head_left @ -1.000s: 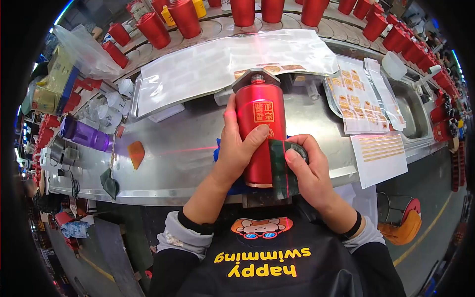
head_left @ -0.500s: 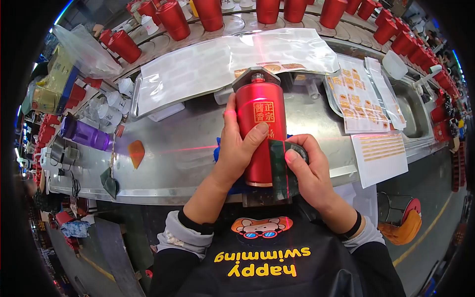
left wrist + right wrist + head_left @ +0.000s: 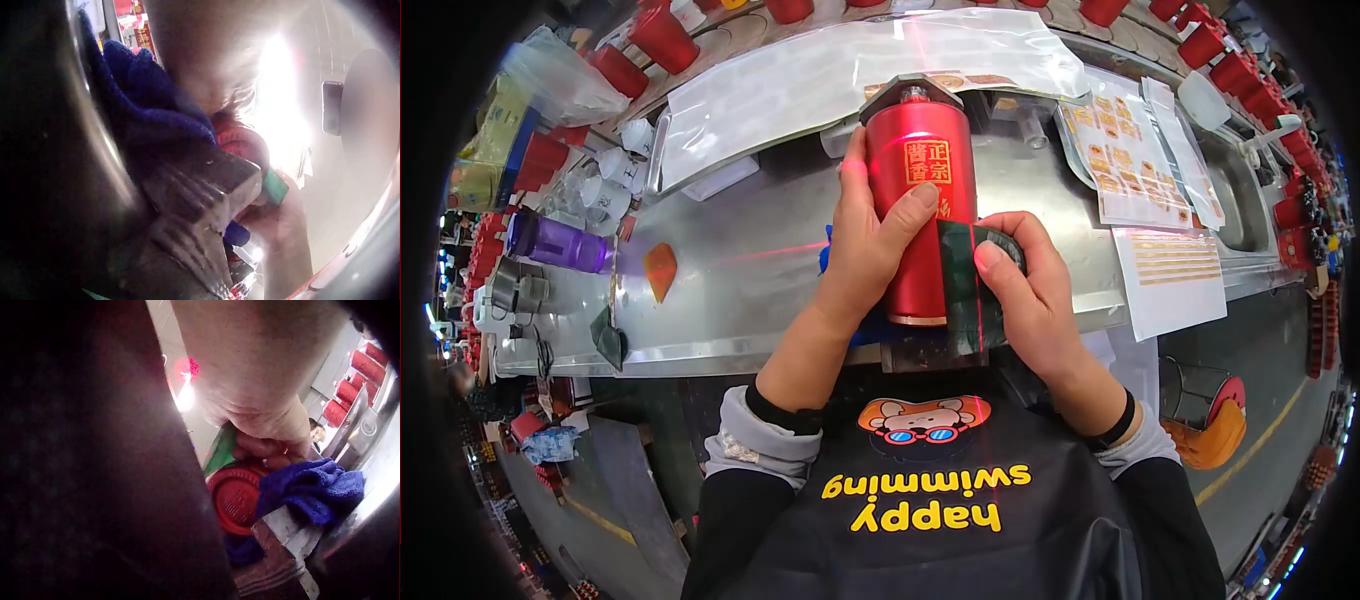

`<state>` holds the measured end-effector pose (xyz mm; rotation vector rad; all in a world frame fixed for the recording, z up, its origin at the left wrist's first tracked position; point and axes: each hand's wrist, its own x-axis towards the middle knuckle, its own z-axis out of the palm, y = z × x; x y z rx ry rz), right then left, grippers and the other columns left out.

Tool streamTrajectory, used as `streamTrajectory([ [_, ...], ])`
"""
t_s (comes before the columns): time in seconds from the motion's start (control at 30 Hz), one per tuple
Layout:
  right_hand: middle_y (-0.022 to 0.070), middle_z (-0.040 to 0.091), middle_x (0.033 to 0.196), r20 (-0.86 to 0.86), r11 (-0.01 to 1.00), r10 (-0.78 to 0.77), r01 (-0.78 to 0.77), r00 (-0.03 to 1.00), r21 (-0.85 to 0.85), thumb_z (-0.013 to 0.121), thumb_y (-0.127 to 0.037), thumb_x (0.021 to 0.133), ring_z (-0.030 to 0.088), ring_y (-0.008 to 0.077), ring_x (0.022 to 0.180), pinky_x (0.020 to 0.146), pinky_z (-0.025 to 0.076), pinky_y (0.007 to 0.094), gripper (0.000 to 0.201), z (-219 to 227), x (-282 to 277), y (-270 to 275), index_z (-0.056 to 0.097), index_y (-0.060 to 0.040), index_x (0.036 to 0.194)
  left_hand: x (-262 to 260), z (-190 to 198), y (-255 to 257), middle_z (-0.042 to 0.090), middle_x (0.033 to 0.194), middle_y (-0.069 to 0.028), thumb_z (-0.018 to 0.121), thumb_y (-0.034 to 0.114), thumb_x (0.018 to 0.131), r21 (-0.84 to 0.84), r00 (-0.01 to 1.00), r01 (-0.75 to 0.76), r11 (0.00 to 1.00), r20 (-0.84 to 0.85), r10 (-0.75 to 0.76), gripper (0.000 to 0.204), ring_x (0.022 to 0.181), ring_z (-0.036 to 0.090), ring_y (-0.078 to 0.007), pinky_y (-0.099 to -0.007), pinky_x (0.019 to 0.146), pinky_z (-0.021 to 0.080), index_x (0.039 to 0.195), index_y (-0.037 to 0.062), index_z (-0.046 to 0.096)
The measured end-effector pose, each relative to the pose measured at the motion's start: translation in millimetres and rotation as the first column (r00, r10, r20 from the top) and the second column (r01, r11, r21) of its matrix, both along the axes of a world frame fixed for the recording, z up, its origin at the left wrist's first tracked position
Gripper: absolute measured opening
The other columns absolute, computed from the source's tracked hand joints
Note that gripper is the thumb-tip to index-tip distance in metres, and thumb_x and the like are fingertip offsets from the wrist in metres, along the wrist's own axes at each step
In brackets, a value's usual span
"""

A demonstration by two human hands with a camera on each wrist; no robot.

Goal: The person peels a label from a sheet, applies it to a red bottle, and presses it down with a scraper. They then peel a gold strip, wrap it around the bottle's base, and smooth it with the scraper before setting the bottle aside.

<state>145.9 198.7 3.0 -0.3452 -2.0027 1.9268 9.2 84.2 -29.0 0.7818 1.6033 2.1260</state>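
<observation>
A red bottle [image 3: 915, 285] with gold characters lies on a blue cloth [image 3: 824, 250], its neck in a dark angular metal bracket [image 3: 910, 82]. My left hand [image 3: 868, 240] grips the bottle from the left side, thumb across its front. In my right hand [image 3: 1037, 295] is a flat dark green scraper [image 3: 966, 285], pinched under the thumb and laid against the bottle's lower right side. The right wrist view shows the bottle's red base [image 3: 236, 499] beside the bunched blue cloth [image 3: 315, 487]. From the left wrist, the green scraper [image 3: 275, 187] shows past the base.
Clear sheets with printed decals [image 3: 1130, 160] lie on a tray at the right, near a sink [image 3: 1248, 215]. A large backing sheet [image 3: 800, 95] spans the back. On the left are a purple bottle [image 3: 560, 243] and an orange scraper [image 3: 660, 270]. Red bottles [image 3: 665, 40] line a conveyor.
The head view has tilted, so the bench and both hands sit higher in the picture. Red bottles on the conveyor have moved to the right. Both hands keep their hold on bottle and scraper.
</observation>
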Motion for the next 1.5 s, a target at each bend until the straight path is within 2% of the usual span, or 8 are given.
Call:
streamTrajectory([
  [0.27, 0.0077, 0.063, 0.088, 0.011, 1.0, -0.014, 0.014, 1.0, -0.014, 0.055, -0.015, 0.098, 0.058, 0.0104, 0.079, 0.072, 0.049, 0.0271, 0.022, -0.1, 0.1, -0.7, 0.053, 0.0031, 0.11, 0.6, 1.3, -0.4, 0.051, 0.13, -0.0165, 0.068, 0.029, 0.09, 0.013, 1.0, 0.008, 1.0, -0.01, -0.008, 0.084, 0.114, 0.055, -0.0192, -0.0328, 0.097, 0.046, 0.149, -0.0049, 0.018],
  [0.37, 0.0074, 0.063, 0.087, 0.01, 1.0, -0.018, 0.018, 1.0, -0.001, 0.055, -0.015, 0.098, 0.058, 0.0104, 0.079, 0.071, 0.048, 0.027, 0.022, -0.8, 0.5, -0.2, 0.053, 0.003, 0.11, -0.9, 6.5, -2.8, 0.049, 0.132, -0.0168, 0.069, 0.027, 0.09, 0.086, 0.992, 0.06, 0.995, 0.103, -0.069, 0.084, 0.117, 0.053, -0.0197, -0.0334, 0.1, 0.045, 0.149, -0.004, 0.018],
  [0.5, 0.0068, 0.063, 0.085, 0.017, 0.999, -0.008, 0.007, 1.0, 0.033, 0.055, -0.014, 0.098, 0.057, 0.0099, 0.079, 0.071, 0.048, 0.027, 0.021, 0.1, 1.4, 1.3, 0.052, 0.0029, 0.11, -1.1, 4.7, -0.7, 0.046, 0.135, -0.0172, 0.069, 0.026, 0.09, -0.001, 0.999, 0.015, 1.0, 0.052, -0.015, 0.084, 0.121, 0.05, -0.0213, -0.0345, 0.102, 0.043, 0.149, -0.0046, 0.017],
  [0.63, 0.0066, 0.063, 0.085, 0.032, 1.0, 0.004, -0.005, 0.999, 0.012, 0.054, -0.013, 0.098, 0.058, 0.0101, 0.078, 0.071, 0.048, 0.0272, 0.021, 1.8, 2.0, 1.4, 0.052, 0.0028, 0.111, 0.0, 7.2, 0.0, 0.047, 0.134, -0.0183, 0.069, 0.027, 0.09, -0.04, 0.999, -0.01, 0.999, 0.031, 0.011, 0.085, 0.118, 0.053, -0.0213, -0.0342, 0.099, 0.045, 0.148, -0.0058, 0.017],
  [1.03, 0.0067, 0.063, 0.085, 0.014, 1.0, 0.005, -0.005, 1.0, -0.008, 0.053, -0.015, 0.099, 0.058, 0.0105, 0.078, 0.07, 0.048, 0.0274, 0.021, -1.0, 1.7, 1.9, 0.052, 0.0026, 0.111, -0.3, 7.0, 0.7, 0.049, 0.132, -0.0185, 0.07, 0.031, 0.089, -0.032, 0.999, -0.012, 0.999, 0.04, 0.014, 0.088, 0.116, 0.054, -0.0213, -0.0331, 0.097, 0.047, 0.148, -0.006, 0.017],
  [1.23, 0.007, 0.063, 0.085, 0.021, 0.999, 0.01, -0.011, 1.0, 0.03, 0.054, -0.015, 0.098, 0.058, 0.0101, 0.078, 0.071, 0.048, 0.027, 0.022, 0.3, 0.9, 3.3, 0.052, 0.0028, 0.112, -5.3, -2.7, 1.2, 0.048, 0.134, -0.0175, 0.069, 0.031, 0.09, -0.026, 0.999, -0.023, 0.999, -0.038, 0.022, 0.087, 0.119, 0.052, -0.0207, -0.0336, 0.1, 0.044, 0.149, -0.0049, 0.017],
  [1.37, 0.007, 0.063, 0.086, 0.019, 1.0, 0.004, -0.004, 1.0, 0.006, 0.054, -0.015, 0.098, 0.058, 0.0102, 0.079, 0.071, 0.048, 0.0272, 0.023, 0.2, 0.2, 2.0, 0.052, 0.0031, 0.112, -4.4, 3.7, -3.8, 0.046, 0.135, -0.0159, 0.068, 0.032, 0.091, 0.042, 0.994, 0.08, 0.996, 0.068, -0.082, 0.086, 0.121, 0.05, -0.0198, -0.0329, 0.101, 0.043, 0.15, -0.003, 0.017],
  [1.5, 0.006, 0.063, 0.087, 0.042, 1.0, 0.006, -0.006, 0.999, 0.0, 0.055, -0.015, 0.098, 0.058, 0.0107, 0.079, 0.071, 0.048, 0.027, 0.022, 0.5, 0.6, 2.1, 0.053, 0.0027, 0.11, -0.5, 7.7, -7.8, 0.045, 0.137, -0.0156, 0.064, 0.03, 0.094, 0.051, 0.988, 0.098, 0.994, 0.112, -0.104, 0.081, 0.124, 0.047, -0.0201, -0.0331, 0.104, 0.04, 0.15, -0.0032, 0.017],
])
